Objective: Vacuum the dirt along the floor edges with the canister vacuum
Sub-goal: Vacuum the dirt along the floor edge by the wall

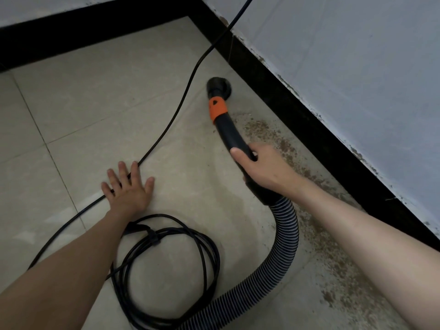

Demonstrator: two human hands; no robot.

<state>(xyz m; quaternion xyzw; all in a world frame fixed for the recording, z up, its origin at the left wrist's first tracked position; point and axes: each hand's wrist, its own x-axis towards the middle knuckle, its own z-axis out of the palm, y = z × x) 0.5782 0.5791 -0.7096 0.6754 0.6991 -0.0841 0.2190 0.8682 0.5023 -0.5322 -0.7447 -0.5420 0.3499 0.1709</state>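
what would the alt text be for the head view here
A person's right hand grips a black vacuum handle with an orange collar, its round nozzle on the tiled floor beside the black baseboard. Brown dirt lines the edge nearer the person. The left hand lies flat on a black power cord; a ribbed hose curves back.

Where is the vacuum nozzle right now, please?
In the head view, the nozzle sits on the floor tiles right of centre, close to the black skirting board, just beyond the dirt and ahead of the right hand.
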